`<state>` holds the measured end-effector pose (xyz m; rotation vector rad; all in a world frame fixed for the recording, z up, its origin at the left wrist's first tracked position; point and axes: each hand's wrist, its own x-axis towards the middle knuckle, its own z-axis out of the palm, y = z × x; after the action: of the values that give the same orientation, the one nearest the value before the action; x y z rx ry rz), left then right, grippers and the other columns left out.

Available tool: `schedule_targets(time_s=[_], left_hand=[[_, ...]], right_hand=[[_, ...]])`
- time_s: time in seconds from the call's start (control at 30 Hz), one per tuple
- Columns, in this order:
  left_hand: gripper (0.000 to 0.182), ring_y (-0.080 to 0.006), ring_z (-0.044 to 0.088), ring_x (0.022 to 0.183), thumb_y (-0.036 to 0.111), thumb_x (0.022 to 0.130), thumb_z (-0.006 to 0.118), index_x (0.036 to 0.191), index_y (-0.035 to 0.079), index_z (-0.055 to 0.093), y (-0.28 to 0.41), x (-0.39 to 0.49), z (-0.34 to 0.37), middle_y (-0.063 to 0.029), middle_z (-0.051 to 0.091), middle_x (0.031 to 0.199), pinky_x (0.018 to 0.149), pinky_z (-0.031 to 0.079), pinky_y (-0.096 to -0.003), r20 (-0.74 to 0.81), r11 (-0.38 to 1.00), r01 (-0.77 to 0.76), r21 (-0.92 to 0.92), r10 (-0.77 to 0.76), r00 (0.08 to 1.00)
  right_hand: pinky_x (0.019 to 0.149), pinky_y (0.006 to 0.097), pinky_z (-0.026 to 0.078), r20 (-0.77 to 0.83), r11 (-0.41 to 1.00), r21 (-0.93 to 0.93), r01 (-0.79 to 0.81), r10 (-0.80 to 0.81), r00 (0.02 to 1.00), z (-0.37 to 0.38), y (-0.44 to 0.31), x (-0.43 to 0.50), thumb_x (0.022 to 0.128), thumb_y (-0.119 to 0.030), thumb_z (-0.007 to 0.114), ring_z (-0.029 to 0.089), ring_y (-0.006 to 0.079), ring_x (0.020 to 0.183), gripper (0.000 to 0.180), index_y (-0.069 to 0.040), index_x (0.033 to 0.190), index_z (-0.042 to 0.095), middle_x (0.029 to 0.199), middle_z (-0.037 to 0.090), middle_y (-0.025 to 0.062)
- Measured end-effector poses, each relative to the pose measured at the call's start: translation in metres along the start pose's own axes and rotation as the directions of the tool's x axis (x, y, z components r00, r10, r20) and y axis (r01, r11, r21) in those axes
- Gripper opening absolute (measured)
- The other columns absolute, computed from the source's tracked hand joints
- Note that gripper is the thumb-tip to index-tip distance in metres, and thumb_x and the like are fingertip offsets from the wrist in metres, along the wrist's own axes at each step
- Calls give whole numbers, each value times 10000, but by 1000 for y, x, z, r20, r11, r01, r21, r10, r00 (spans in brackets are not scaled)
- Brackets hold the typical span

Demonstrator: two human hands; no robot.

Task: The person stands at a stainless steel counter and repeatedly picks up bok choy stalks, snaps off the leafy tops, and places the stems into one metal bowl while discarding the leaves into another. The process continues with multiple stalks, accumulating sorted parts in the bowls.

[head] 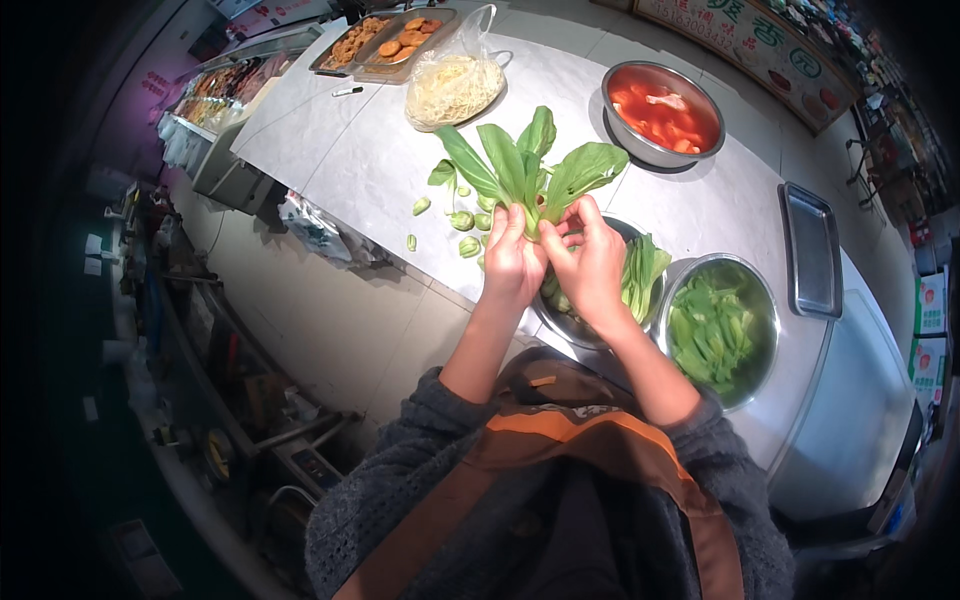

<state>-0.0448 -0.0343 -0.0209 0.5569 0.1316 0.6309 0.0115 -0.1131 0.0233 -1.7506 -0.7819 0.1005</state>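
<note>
My left hand (513,257) grips the base of a head of bok choy (525,169), whose green leaves fan out above the fingers. The thumb and fingers of my right hand (589,262) pinch the same plant at its lower right side. Beneath my hands stands a steel bowl (589,339) with more bok choy. Just right of it, a second steel bowl (772,330) holds loose green leaves (712,326). Several cut bok choy bases (469,246) and a small leafy piece (442,174) lie on the table left of my hands.
On the grey table (322,142) are a knotted plastic bag of pale shreds (454,90), trays of fried food (409,41), a marker (347,91), a steel bowl of meat in red liquid (664,112) and a metal tray (811,251). A translucent box (851,405) stands at right.
</note>
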Motion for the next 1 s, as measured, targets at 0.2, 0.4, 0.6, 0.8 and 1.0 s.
schedule_targets(time_s=[0.2,0.4,0.6,0.8,1.0], left_hand=[[387,-332,512,1027,301,984,265,1209,12,390,-1,13,-21,-204,505,1149,816,461,-474,21,952,152,-265,-152,988],[358,-283,537,971,298,982,276,1177,27,405,0,15,-21,-127,526,1039,810,474,-453,13,896,212,-390,-225,974],[349,-182,512,731,271,985,257,1082,-2,451,9,16,-27,-100,526,861,627,436,-309,44,799,274,-535,-298,954],[407,-145,463,663,285,982,251,993,-50,481,15,15,-24,-125,505,865,602,379,-268,60,700,242,-673,-274,960],[425,-141,448,718,368,934,425,971,-45,516,29,13,-26,-147,479,956,616,365,-247,136,734,218,-642,-171,976]], right_hand=[[559,265,486,-31,948,316,34,-25,999,9,13,-3,759,-86,662,612,146,641,167,9,822,539,728,612,114],[618,239,483,45,882,471,-10,-13,999,14,15,-5,795,-51,637,596,113,718,162,18,906,541,804,618,92],[710,237,500,279,596,770,-229,8,960,12,6,-1,852,-26,571,590,131,855,219,18,1040,467,929,595,116],[696,267,525,378,482,802,-352,46,925,9,13,22,887,-34,504,633,198,797,172,20,1030,425,890,606,148],[725,248,481,448,320,826,-464,126,885,7,41,59,890,-68,519,575,121,796,91,-42,976,515,861,594,54]])
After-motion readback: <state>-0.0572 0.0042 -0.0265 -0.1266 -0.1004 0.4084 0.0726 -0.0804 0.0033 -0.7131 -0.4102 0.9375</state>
